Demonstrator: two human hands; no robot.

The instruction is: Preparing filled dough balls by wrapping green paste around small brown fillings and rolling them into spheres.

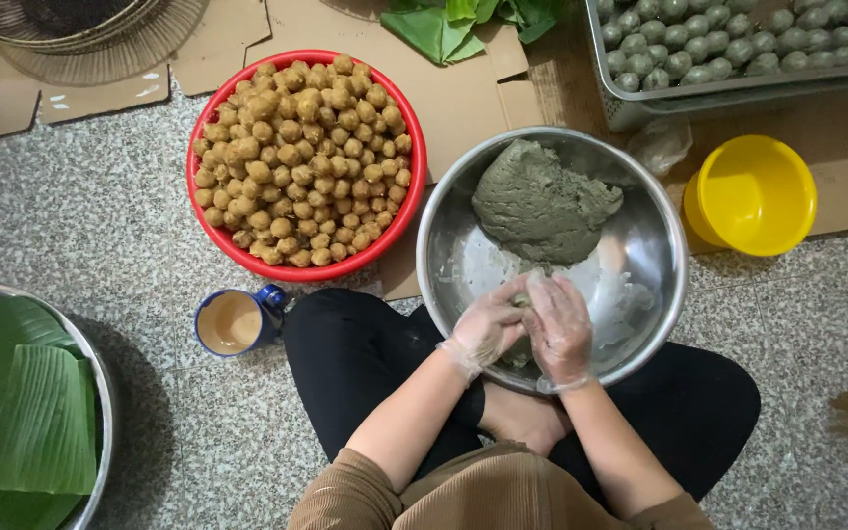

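Over the steel bowl (660, 294), both gloved hands, left (488, 329) and right (559, 329), cupped together around a small dough piece (521, 298) that looked soft, sticky and light, best held gently all round.

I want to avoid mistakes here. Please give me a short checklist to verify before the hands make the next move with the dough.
1. Gloves on left hand and right hand: ok.
2. Small dough piece held between both hands: ok, mostly hidden.
3. Grey-green dough mass left in the steel bowl: ok.
4. Brown filling balls heaped in the red basin: ok.
5. Yellow bowl contents: cannot tell.
6. Banana leaves ready: ok.
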